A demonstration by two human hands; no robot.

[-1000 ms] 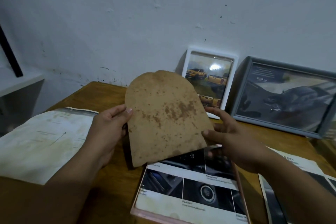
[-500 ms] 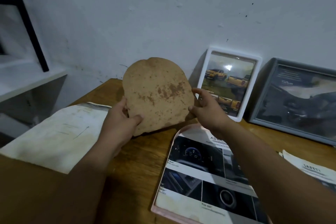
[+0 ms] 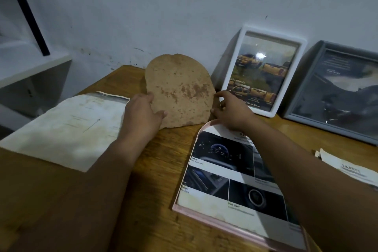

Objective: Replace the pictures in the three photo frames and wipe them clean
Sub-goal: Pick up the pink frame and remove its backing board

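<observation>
With my left hand (image 3: 143, 111) gripping the stained backing board (image 3: 179, 92) at centre frame and my right hand (image 3: 229, 109) pinching its other edge, I should stand it gently against the wall, off the pink frame (image 3: 235, 225) at lower right.

A stained brown backing board (image 3: 180, 92), arch-topped, stands tilted on the table (image 3: 155, 170). A pink frame (image 3: 235, 223) lies flat with a printed page inside. White frame (image 3: 263, 71) and grey frame (image 3: 311, 80) lean against the wall.
</observation>
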